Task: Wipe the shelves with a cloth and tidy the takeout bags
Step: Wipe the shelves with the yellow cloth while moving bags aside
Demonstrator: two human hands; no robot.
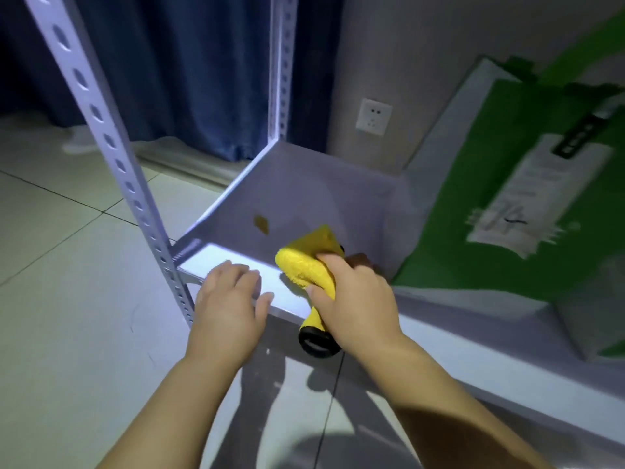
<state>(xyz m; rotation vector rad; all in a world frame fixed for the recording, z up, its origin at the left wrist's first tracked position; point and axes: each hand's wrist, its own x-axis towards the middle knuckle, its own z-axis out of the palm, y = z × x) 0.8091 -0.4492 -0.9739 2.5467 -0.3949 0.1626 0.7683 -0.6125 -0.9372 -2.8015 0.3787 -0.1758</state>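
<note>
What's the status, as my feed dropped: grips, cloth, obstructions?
Left grip rests on shelf edge. Right grip holds yellow cloth on shelf. Green bag close right, brown stain ahead.

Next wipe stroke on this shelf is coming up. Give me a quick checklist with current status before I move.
1. Cloth in hand: ok. The right hand grips the yellow cloth, which is on the shelf.
2. Left hand clear of the stroke: not ok. It rests on the shelf's front edge, just beside the cloth.
3. Dirt removed: not ok. A brown spot sits on the shelf beyond the cloth.
4. Right side free to wipe: not ok. The green bag stands there.
5. Yellow-and-black cylinder below the right hand: cannot tell what it is or how it is held.
</note>
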